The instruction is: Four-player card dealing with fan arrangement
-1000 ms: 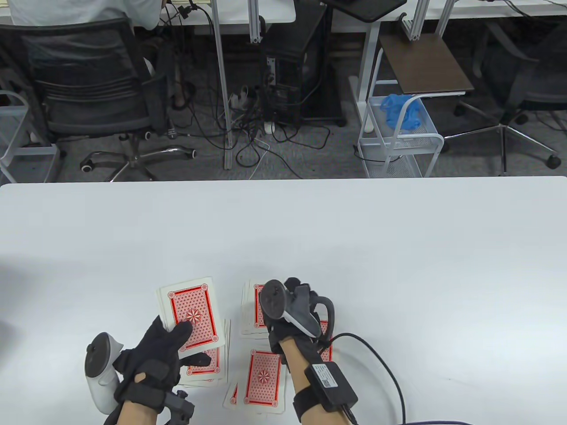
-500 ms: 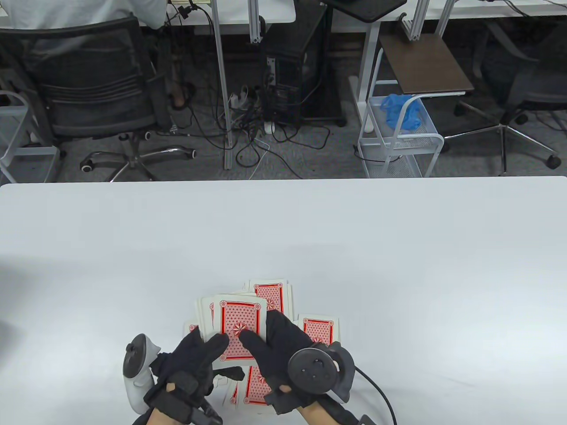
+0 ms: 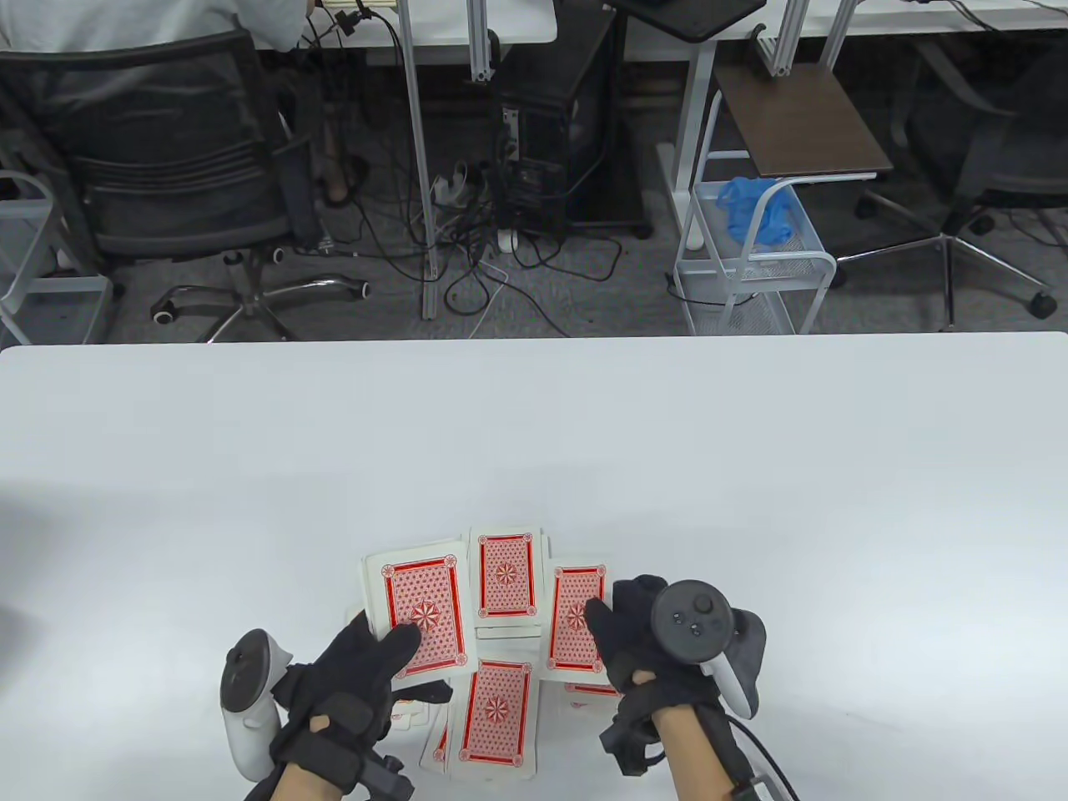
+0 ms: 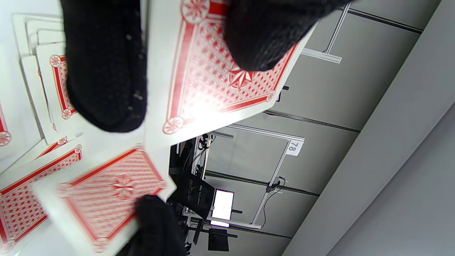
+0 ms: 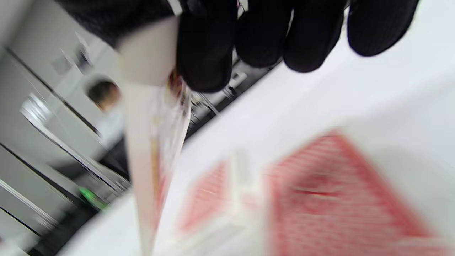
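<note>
- the left hand [image 3: 350,676] holds a stack of red-backed cards [image 3: 421,613] above the near part of the white table [image 3: 534,434], thumb lying on the top card's back and fingers curled underneath.
- in the left wrist view the thumb [image 4: 263,32] presses on the top card [image 4: 220,74], and another gloved finger [image 4: 106,67] shows beside the stack's edge.
- the right hand [image 3: 647,659] pinches a single card [image 3: 577,617], face down, thumb on its back and fingers under it, just to the right of the held stack.
- in the right wrist view that card [image 5: 153,149] is seen nearly edge-on, clamped between the thumb and the fingertips [image 5: 209,60]; the picture is blurred.
- between the two held lots, a small pile [image 3: 506,580] lies face down on the table, farther from the person.
- a second pile [image 3: 494,709] lies nearer the bottom edge, between the wrists, with more card edges poking out on its left.
- below the right hand's card a few more cards [image 3: 584,692] lie on the table, mostly hidden.
- some cards also lie under the left hand, largely covered; how many cannot be told.
- a tracker is strapped to each hand: white on the left [image 3: 242,701], dark-topped on the right [image 3: 697,622].
</note>
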